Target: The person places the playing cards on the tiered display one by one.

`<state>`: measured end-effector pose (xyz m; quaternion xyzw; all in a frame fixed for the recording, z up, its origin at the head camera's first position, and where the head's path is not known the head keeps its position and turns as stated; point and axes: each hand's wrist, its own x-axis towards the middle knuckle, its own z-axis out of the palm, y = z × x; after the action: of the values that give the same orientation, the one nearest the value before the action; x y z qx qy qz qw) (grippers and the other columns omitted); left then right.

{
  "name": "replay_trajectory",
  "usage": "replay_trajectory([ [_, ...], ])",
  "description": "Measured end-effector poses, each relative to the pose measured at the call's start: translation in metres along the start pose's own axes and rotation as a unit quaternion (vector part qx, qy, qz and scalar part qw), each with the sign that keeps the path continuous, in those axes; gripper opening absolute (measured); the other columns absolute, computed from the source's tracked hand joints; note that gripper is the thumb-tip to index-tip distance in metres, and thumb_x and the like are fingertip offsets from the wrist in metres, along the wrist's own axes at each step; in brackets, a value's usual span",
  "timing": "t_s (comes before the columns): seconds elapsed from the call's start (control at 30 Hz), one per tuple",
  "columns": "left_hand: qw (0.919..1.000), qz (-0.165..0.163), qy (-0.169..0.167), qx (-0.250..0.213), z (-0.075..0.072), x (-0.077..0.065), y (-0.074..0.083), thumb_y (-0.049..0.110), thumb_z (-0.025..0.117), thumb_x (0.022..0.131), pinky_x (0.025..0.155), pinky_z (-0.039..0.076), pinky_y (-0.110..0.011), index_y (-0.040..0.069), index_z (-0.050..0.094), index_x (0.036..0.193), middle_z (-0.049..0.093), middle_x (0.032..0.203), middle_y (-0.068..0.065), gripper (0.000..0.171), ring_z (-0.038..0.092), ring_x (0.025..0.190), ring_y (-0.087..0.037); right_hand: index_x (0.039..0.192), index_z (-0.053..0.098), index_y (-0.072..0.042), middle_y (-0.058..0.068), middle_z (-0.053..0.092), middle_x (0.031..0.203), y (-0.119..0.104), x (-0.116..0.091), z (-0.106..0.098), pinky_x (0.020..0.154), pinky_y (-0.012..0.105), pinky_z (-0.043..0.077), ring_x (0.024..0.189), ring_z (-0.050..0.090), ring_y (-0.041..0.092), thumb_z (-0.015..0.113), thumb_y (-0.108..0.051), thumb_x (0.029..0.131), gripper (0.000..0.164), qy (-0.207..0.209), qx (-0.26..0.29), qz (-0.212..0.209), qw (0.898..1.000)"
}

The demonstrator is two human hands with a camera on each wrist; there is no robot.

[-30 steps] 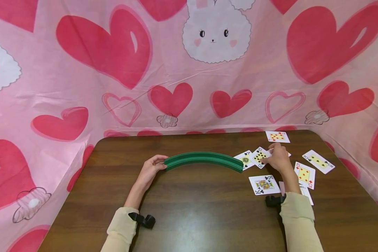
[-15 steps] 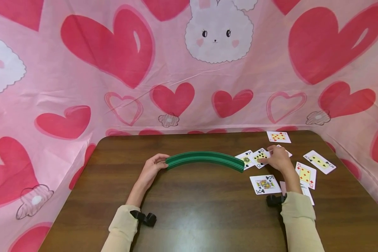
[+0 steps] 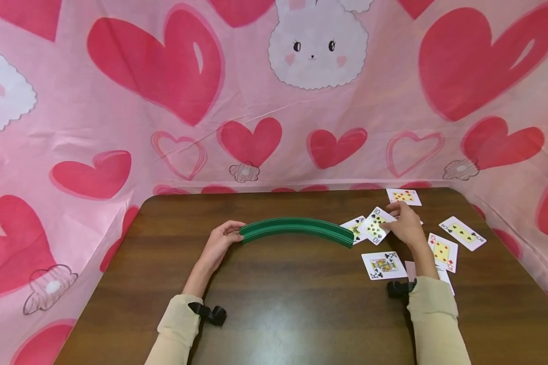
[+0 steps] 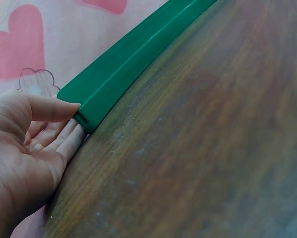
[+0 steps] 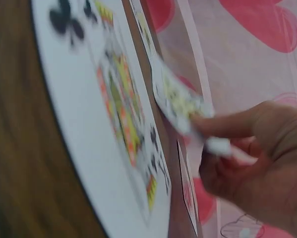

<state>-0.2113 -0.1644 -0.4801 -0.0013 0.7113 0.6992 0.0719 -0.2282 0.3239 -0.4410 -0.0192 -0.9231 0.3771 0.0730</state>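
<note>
A curved green card holder (image 3: 297,225) stands on the table, its left end pinched between the thumb and fingers of my left hand (image 3: 220,243). In the left wrist view the thumb presses on the holder's end (image 4: 101,94). My right hand (image 3: 405,226) pinches the ten of spades (image 3: 375,226) by its right edge; that card is lifted and tilted in the right wrist view. Behind the holder's right end, an ace (image 3: 355,228) lies partly covered by the holder and the ten. Nearer me lies the king of clubs (image 3: 384,265).
Loose cards lie about my right hand: a seven (image 3: 404,196) at the back edge, an eight of clubs (image 3: 463,233) and a five of diamonds (image 3: 443,252). My right wrist partly hides other cards below the five. A pink heart-print cloth (image 3: 255,101) hangs behind the table.
The ten of spades has come up off the table in my right hand, which has shifted slightly back. My left hand and the green holder have stayed in place.
</note>
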Motion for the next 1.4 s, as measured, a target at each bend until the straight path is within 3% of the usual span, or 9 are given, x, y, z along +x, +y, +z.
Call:
replay_trajectory([
  [0.17, 1.0, 0.005, -0.003, 0.004, 0.001, 0.003, 0.0, -0.002, 0.061, 0.098, 0.09, 0.051, -0.023, -0.005, 0.064, 0.127, 0.068, 0.123, -0.013, 0.029, 0.063, 0.109, -0.018, 0.129, 0.057, 0.011, -0.007, 0.066, 0.084, -0.006, 0.001, -0.01, 0.061, 0.021, 0.046, 0.073, 0.055, 0.007, 0.076, 0.0, 0.089, 0.046, 0.039, 0.15, 0.041, 0.987],
  [0.27, 1.0, -0.001, 0.0, 0.007, 0.0, 0.003, -0.002, -0.002, 0.06, 0.098, 0.09, 0.051, -0.023, -0.004, 0.065, 0.126, 0.068, 0.123, -0.012, 0.029, 0.063, 0.109, -0.018, 0.114, 0.069, 0.0, -0.018, 0.063, 0.075, -0.011, -0.001, -0.014, 0.06, 0.018, 0.048, 0.066, 0.055, 0.0, 0.077, -0.004, 0.091, 0.025, 0.066, 0.23, 0.07, 0.968],
  [0.33, 1.0, -0.003, 0.003, 0.005, 0.0, 0.001, -0.002, -0.002, 0.06, 0.098, 0.09, 0.051, -0.023, -0.004, 0.065, 0.126, 0.069, 0.122, -0.011, 0.028, 0.063, 0.109, -0.018, 0.1, 0.075, -0.012, -0.017, 0.064, 0.073, -0.015, -0.002, -0.016, 0.06, 0.017, 0.049, 0.065, 0.056, 0.0, 0.078, -0.003, 0.09, 0.013, 0.088, 0.285, 0.085, 0.951],
  [0.4, 1.0, -0.001, 0.001, 0.008, 0.0, 0.0, -0.002, -0.002, 0.06, 0.098, 0.09, 0.051, -0.023, -0.004, 0.065, 0.126, 0.069, 0.122, -0.011, 0.029, 0.062, 0.109, -0.018, 0.087, 0.076, -0.021, -0.013, 0.066, 0.072, -0.02, -0.003, -0.018, 0.06, 0.016, 0.05, 0.064, 0.059, 0.0, 0.078, 0.0, 0.089, 0.022, 0.109, 0.347, 0.095, 0.927],
  [0.5, 1.0, -0.001, 0.001, 0.004, 0.0, -0.001, -0.002, -0.002, 0.06, 0.098, 0.09, 0.051, -0.024, -0.004, 0.065, 0.126, 0.069, 0.121, -0.011, 0.029, 0.063, 0.108, -0.019, 0.08, 0.077, -0.022, -0.009, 0.069, 0.072, -0.026, -0.003, -0.02, 0.06, 0.016, 0.052, 0.064, 0.063, 0.001, 0.077, 0.005, 0.088, 0.028, 0.128, 0.427, 0.101, 0.89],
  [0.57, 1.0, 0.001, -0.001, 0.005, 0.0, -0.001, -0.002, -0.002, 0.06, 0.098, 0.09, 0.051, -0.024, -0.005, 0.064, 0.127, 0.069, 0.121, -0.011, 0.03, 0.063, 0.108, -0.018, 0.079, 0.078, -0.02, -0.008, 0.071, 0.071, -0.029, -0.003, -0.021, 0.061, 0.016, 0.053, 0.064, 0.065, 0.001, 0.076, 0.006, 0.088, 0.028, 0.136, 0.456, 0.102, 0.874],
  [1.0, 1.0, 0.005, 0.001, 0.0, 0.0, 0.0, -0.001, -0.004, 0.063, 0.096, 0.089, 0.051, -0.023, -0.008, 0.063, 0.127, 0.068, 0.122, -0.011, 0.032, 0.062, 0.108, -0.014, 0.087, 0.084, -0.017, -0.008, 0.066, 0.092, -0.041, -0.003, -0.022, 0.066, 0.016, 0.052, 0.074, 0.063, 0.002, 0.072, 0.004, 0.092, 0.025, 0.138, 0.47, 0.121, 0.863],
  [1.33, 1.0, 0.005, 0.0, -0.002, 0.0, -0.001, 0.0, -0.004, 0.062, 0.097, 0.089, 0.05, -0.022, -0.01, 0.061, 0.128, 0.067, 0.122, -0.013, 0.032, 0.062, 0.108, -0.015, 0.088, 0.068, -0.008, -0.002, 0.073, 0.074, -0.053, -0.002, -0.026, 0.051, 0.02, 0.048, 0.063, 0.064, 0.008, 0.074, 0.002, 0.092, 0.012, 0.157, 0.552, 0.165, 0.802],
  [1.4, 1.0, 0.003, 0.001, -0.001, 0.0, -0.001, 0.0, -0.004, 0.061, 0.097, 0.09, 0.05, -0.022, -0.009, 0.062, 0.129, 0.067, 0.123, -0.013, 0.032, 0.061, 0.11, -0.016, 0.088, 0.063, -0.007, -0.002, 0.071, 0.074, -0.052, -0.002, -0.027, 0.052, 0.02, 0.05, 0.063, 0.065, 0.008, 0.074, 0.0, 0.092, 0.014, 0.16, 0.553, 0.182, 0.797],
])
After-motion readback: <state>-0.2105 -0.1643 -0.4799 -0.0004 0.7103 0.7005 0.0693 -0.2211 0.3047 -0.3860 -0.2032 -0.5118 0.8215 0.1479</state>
